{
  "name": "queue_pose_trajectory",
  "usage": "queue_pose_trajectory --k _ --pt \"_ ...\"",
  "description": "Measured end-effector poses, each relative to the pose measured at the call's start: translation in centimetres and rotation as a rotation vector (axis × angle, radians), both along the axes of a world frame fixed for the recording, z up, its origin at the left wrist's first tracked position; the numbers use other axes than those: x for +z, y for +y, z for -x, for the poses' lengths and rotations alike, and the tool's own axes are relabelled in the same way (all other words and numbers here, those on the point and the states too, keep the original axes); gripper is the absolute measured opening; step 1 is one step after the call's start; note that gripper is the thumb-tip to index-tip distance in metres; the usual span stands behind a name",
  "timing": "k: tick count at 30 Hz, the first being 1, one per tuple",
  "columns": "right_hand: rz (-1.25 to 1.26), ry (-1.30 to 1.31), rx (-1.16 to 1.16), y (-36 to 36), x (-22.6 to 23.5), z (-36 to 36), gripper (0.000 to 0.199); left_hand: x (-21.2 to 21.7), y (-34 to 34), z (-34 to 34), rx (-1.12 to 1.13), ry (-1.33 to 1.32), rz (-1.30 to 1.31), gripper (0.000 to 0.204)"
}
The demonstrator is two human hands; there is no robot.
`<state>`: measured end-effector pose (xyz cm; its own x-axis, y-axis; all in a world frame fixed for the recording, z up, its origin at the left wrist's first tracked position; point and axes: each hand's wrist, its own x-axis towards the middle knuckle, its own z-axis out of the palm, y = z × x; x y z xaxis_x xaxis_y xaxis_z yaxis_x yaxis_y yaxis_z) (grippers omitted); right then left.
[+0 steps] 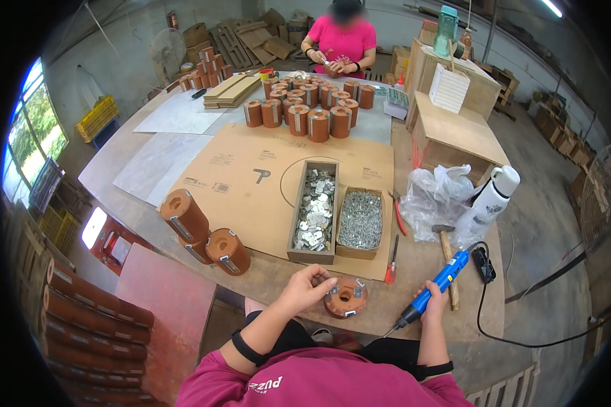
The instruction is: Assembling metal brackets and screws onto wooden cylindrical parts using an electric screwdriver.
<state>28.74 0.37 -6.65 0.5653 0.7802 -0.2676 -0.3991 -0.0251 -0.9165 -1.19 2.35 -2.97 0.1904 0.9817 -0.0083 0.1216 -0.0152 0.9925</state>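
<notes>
My left hand (307, 290) is closed in a pinch, its fingertips on a small grey metal plate (333, 289) at the rim of a brown cylinder (346, 298). That cylinder stands on the table before me, with a round hole in its top and metal pieces around its edge. My right hand (433, 306) is wrapped round a blue electric screwdriver (449, 270), whose bit points down and left, apart from the cylinder. Beyond the cylinder are a long box (312, 258) of flat metal plates and a carton (357, 253) full of screws.
Stacked brown cylinders (228, 252) stand left. A hammer (449, 261), a red-handled screwdriver (391, 271), a white bottle (493, 193) and plastic bags (438, 197) lie right. The tool's black cord (480, 325) trails rightward. Across the table, a person (343, 44) works behind more cylinders (319, 125).
</notes>
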Motion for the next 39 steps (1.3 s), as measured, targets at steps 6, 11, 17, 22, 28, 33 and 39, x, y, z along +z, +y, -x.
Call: queue_pose_trajectory --k 6,11,17,22,28,33,39 --pt "0.012 0.007 -0.004 -0.1 -0.1 -0.1 0.019 1.1 0.0 -0.7 -0.001 0.014 0.039 0.021" --pt "0.016 -0.018 -0.005 -0.1 0.4 0.3 0.018 0.8 -0.1 -0.7 0.032 0.047 -0.065 0.020" --pt "0.013 0.019 0.008 0.2 0.1 -0.1 0.026 1.5 -0.6 -0.8 0.101 0.076 -0.194 0.019" --pt "0.009 0.026 0.017 0.2 0.2 -0.2 0.027 1.4 -1.2 -0.5 0.068 0.124 -0.214 0.018" --pt "0.011 -0.014 0.008 -0.4 0.2 0.2 0.021 2.1 -2.2 -0.6 0.077 0.137 -0.258 0.019" --pt "0.010 -0.032 0.008 -0.3 -0.6 -0.4 0.021 3.6 -2.7 -0.5 0.086 0.306 -0.445 0.030" --pt "0.003 -0.042 0.022 0.5 -0.1 -0.4 0.021 5.7 -3.4 -1.1 -0.060 0.475 -0.722 0.056"
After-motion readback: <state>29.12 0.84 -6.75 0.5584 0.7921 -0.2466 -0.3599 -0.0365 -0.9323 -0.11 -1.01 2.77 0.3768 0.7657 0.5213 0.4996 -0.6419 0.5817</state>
